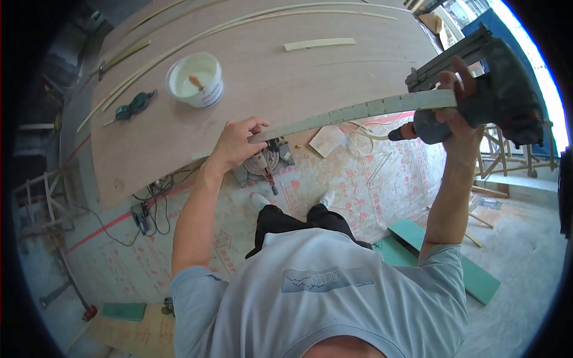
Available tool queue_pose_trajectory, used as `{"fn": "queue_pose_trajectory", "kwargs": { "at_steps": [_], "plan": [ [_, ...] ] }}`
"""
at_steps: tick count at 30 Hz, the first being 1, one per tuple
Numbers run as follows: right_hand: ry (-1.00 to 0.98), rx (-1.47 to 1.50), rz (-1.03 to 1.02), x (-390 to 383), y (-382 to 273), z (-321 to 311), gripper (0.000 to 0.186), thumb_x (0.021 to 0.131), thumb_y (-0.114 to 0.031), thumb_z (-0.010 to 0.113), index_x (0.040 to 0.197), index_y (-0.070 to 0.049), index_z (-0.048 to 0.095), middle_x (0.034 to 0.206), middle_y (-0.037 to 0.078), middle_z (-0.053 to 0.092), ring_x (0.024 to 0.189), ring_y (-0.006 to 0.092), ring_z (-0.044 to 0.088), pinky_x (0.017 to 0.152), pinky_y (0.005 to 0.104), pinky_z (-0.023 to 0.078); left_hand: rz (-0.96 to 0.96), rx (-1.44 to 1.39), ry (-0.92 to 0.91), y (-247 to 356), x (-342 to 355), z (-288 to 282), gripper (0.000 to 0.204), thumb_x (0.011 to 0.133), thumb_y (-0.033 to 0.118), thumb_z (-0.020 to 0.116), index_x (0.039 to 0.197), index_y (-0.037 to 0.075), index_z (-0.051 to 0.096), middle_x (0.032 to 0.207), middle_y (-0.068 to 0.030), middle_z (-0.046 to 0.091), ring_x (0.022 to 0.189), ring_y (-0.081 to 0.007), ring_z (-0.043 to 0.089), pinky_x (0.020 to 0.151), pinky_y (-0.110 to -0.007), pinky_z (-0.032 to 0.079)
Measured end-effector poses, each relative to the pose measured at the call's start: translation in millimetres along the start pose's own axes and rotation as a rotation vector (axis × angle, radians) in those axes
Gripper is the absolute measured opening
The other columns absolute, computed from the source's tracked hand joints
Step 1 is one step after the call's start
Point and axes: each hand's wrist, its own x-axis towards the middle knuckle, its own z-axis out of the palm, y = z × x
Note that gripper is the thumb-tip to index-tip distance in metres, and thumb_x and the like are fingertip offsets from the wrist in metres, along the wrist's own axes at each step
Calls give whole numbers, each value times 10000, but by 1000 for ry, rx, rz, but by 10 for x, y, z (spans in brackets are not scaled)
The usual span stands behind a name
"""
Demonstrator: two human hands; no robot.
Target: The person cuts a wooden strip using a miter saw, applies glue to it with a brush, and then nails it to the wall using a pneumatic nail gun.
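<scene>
A pale, narrow wooden strip (358, 110) with evenly spaced cross marks spans the gap between my hands, rising slightly to the right. Its left end is pinched in my left hand (231, 144), near the front edge of a large plywood board (268, 77). At the far right, my right hand (464, 128) grips a black nail gun (513, 89). Fingers of that same hand also clasp the strip's right end. The gun's long magazine points up and left, and an air hose (382, 137) hangs from its lower fitting.
On the board stand a white bucket (212, 95) of pale paste with a brown-handled tool, a green power tool (136, 106), a short wood piece (319, 44) and long strips (239, 21). Below its edge sits a saw-like machine (262, 164). Green panels (471, 277) lie on the floor, right.
</scene>
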Motion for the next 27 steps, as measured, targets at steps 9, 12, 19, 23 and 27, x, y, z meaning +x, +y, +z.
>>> {"fn": "queue_pose_trajectory", "kwargs": {
  "at_steps": [9,12,19,23,27],
  "plan": [
    [26,30,-76,-343,-736,-2418,507,922,-157,626,1360,61,491,1036,88,622,826,105,543,809,283,462,324,157,1,1667,808,1557,336,733,101,797,1045,42,688,862,-132,715,816,-279,692,807,-370,536],
    [-170,-223,-94,-388,-947,-3729,159,977,-202,578,985,-48,621,905,36,600,894,168,601,852,341,471,456,214,-12,2148,1268,2372,311,746,94,792,1032,37,685,865,-128,718,804,-267,692,791,-358,533],
    [120,-410,-93,-813,-1500,-4438,670,817,-146,748,1419,21,506,849,23,604,648,94,548,659,233,479,555,-108,-282,3303,2353,4242,365,763,94,800,1099,15,681,915,-143,730,871,-254,715,848,-353,538],
    [273,-656,-76,-1091,-1490,-5253,640,821,-147,736,1407,4,529,808,20,595,613,97,545,580,237,468,668,-162,-457,4021,2865,5085,545,763,128,822,1262,18,632,1181,-141,698,1104,-235,662,994,-349,474],
    [245,-789,-4,-1511,-1182,-6093,452,847,-146,722,1276,-36,630,777,23,617,563,97,557,506,246,458,897,-695,-466,5169,3389,5744,584,769,209,848,1279,25,629,1206,-95,692,1109,-191,645,980,-364,475]
  ]
}}
